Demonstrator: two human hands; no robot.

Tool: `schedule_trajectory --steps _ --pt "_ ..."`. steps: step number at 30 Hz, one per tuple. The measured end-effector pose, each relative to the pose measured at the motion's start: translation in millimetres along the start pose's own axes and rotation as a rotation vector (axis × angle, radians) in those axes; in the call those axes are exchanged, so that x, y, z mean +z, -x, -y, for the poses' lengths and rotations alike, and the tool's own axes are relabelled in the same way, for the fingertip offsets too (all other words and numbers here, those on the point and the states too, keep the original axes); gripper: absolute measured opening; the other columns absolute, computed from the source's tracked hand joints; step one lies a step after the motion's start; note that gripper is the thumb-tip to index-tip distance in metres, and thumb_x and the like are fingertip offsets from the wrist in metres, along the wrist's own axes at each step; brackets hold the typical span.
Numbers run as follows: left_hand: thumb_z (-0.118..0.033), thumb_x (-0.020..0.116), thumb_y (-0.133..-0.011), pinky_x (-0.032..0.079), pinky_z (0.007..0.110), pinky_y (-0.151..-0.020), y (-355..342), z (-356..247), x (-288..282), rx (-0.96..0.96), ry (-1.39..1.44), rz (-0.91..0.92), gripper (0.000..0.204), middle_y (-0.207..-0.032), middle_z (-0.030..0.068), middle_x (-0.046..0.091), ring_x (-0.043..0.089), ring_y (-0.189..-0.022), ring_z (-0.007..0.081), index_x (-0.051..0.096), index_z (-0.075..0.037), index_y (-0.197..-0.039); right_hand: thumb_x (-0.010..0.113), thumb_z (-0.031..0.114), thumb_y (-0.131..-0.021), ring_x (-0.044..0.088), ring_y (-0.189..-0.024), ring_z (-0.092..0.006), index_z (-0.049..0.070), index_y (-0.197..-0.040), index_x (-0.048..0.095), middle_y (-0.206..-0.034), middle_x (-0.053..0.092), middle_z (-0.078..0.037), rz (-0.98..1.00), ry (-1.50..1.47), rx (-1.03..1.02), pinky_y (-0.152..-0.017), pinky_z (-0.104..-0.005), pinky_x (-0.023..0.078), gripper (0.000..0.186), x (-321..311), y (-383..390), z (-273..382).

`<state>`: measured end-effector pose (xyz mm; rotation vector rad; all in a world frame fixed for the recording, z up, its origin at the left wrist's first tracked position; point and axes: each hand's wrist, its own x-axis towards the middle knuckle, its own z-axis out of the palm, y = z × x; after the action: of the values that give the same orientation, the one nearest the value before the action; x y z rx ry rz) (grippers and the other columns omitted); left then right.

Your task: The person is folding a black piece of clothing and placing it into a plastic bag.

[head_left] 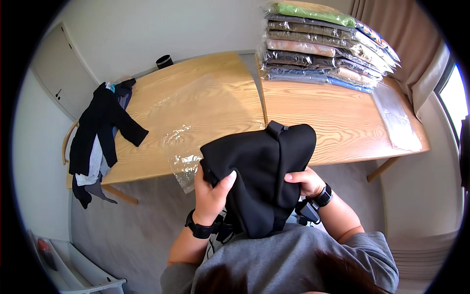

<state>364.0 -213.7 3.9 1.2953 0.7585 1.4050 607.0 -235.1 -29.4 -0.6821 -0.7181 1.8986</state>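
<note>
A folded black garment [257,171] of smooth, thick cloth hangs between my hands, in front of my body and partly over the table's near edge. My left hand [213,192] grips its left side, with the thumb on top and the fingers hidden behind. On the right, my right hand [306,181] pinches the cloth with its thumb in front. A strap-like strip of the same black stands up at the garment's far edge. Just beyond it, a clear plastic bag [185,159] lies flat on the wooden table [210,73].
Several bagged, folded garments [313,49] are piled on the right-hand table [313,108], near more clear bags [396,117]. Loose dark clothes [100,122] drape over a chair at the left. A black cup-shaped container [164,61] stands at the back; a white bin [81,267] sits lower left.
</note>
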Motion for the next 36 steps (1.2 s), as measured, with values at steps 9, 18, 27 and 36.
schedule_trajectory --steps 9,18,27,36 --pt "-0.048 0.061 -0.085 0.022 0.042 -0.111 -19 -5 -70 0.198 -0.744 0.365 0.078 -0.146 0.0194 0.033 0.029 -0.135 0.0376 0.035 -0.001 -0.140 0.055 0.016 -0.079 0.060 -0.105 -0.0318 -0.007 -0.123 0.050 -0.118 0.060 -0.019 -0.031 -0.178 -0.171 -0.095 -0.0428 0.048 0.049 -35 28 19" --pt "-0.044 0.058 -0.086 0.017 0.052 -0.111 -14 25 -107 0.135 -1.422 0.572 0.054 -0.149 0.0180 0.029 0.020 -0.139 0.0393 0.051 -0.017 -0.133 0.048 0.026 -0.089 0.059 -0.106 -0.0331 -0.001 -0.118 0.057 -0.118 0.062 -0.016 -0.100 -0.083 -0.575 -0.098 -0.0444 0.044 0.040 -63 77 81" --pt "-0.040 0.053 -0.092 0.024 0.051 -0.107 -38 50 -94 0.145 -1.500 0.325 0.052 -0.145 0.0182 0.035 0.030 -0.134 0.0391 0.046 -0.013 -0.135 0.048 0.025 -0.089 0.060 -0.106 -0.0345 -0.002 -0.118 0.056 -0.119 0.061 -0.018 -0.106 -0.060 -0.594 -0.099 -0.0456 0.045 0.040 -54 79 81" --pt "-0.039 0.059 -0.088 0.030 0.053 -0.103 -39 54 -97 0.230 -1.420 0.278 0.047 -0.137 0.0211 0.043 0.037 -0.128 0.0414 0.054 -0.014 -0.127 0.046 0.018 -0.088 0.063 -0.100 -0.0323 -0.002 -0.110 0.060 -0.112 0.065 -0.017 -0.016 -0.147 -0.421 -0.094 -0.0448 0.048 0.033 -30 53 70"
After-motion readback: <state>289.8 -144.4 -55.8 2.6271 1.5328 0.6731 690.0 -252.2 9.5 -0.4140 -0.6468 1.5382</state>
